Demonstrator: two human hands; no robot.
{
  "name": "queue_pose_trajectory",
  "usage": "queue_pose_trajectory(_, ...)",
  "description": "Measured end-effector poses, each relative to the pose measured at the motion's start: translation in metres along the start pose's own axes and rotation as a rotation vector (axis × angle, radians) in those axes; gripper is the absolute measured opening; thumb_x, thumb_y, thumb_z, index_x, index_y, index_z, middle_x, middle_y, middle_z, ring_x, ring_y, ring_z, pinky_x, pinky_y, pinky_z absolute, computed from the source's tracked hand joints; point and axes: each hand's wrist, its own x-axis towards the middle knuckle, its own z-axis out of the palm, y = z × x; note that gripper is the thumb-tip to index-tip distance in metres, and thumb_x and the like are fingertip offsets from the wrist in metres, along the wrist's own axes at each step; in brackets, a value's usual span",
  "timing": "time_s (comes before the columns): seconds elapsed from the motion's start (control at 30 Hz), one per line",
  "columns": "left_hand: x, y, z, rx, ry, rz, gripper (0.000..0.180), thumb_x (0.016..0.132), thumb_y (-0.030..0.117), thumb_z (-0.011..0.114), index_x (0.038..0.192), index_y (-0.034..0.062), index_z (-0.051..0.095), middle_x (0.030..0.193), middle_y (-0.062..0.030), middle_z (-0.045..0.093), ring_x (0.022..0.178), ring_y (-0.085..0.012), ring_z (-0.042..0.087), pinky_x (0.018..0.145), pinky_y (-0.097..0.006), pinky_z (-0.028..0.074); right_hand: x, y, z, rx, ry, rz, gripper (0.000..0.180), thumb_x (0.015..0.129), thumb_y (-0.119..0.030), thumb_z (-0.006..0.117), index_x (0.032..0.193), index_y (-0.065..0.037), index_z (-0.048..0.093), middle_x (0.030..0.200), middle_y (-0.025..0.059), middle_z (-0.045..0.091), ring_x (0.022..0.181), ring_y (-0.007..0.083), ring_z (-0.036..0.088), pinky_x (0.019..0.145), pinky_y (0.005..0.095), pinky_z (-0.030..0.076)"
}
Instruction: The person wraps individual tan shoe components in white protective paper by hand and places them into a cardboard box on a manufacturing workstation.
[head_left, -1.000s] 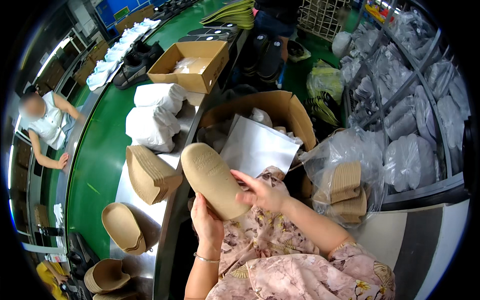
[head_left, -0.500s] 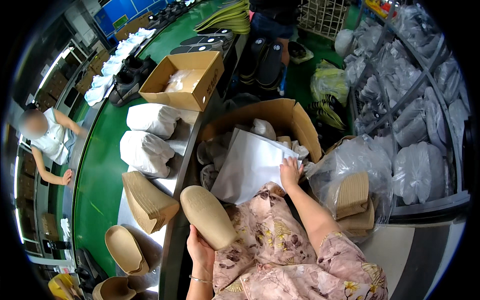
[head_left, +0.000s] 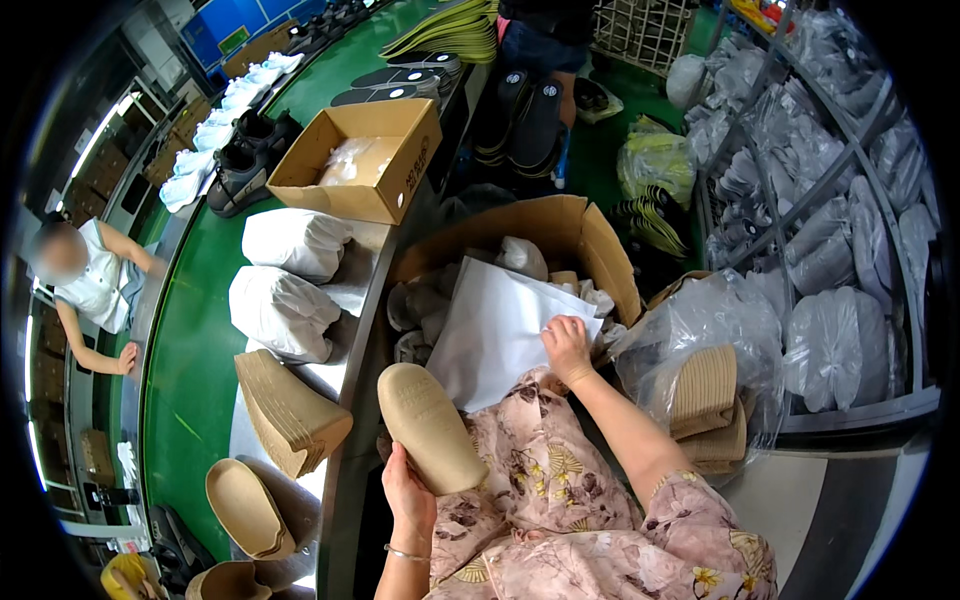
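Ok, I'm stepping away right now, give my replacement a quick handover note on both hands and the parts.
Left hand: holds a tan insole upright by its lower end.
Right hand: fingers on the white paper sheet lying in the open cardboard box; grip unclear.
Nearby: stacked insoles on the bench at left, more in the plastic bag at right.
Done: insole picked up.
Left: insole and paper not yet together.

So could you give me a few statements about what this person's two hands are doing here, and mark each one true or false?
1. The left hand holds a tan shoe-shaped form. True.
2. The right hand rests on a white sheet. True.
3. The white sheet lies flat on the green floor. False: it lies at the big cardboard box in front of the person.
4. Both hands grip the tan form. False: only the left does.
5. A stack of tan pieces stands left of the form. True.
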Motion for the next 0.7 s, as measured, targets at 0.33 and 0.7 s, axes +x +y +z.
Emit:
queue_pose_trajectory(0.33, 0.037, -0.027, 0.023, 0.151, 0.051, -0.087, 0.027, 0.092, 0.024, 0.050, 0.099, -0.0001, 0.057, 0.096, -0.0040, 0.059, 0.089, -0.0135, 0.054, 0.079, -0.028, 0.044, 0.055, -0.036, -0.029, 0.613, -0.192, 0.517, 0.007, 0.085, -0.006, 0.048, 0.084, 0.000, 0.045, 0.089, 0.0186, 0.054, 0.083, 0.0362, 0.052, 0.074, 0.0423, 0.042)
queue_pose_trajectory(0.7, 0.066, -0.035, 0.041, -0.084, -0.078, -0.043, 0.033, 0.092, 0.033, 0.047, 0.097, 0.0011, 0.053, 0.089, -0.0059, 0.056, 0.082, -0.0150, 0.054, 0.074, -0.029, 0.046, 0.049, -0.174, -0.154, 0.472, -0.429, -0.226, 0.009, 0.085, -0.006, 0.049, 0.087, 0.002, 0.047, 0.120, 0.0278, 0.044, 0.111, 0.0408, 0.046, 0.091, 0.0447, 0.040)
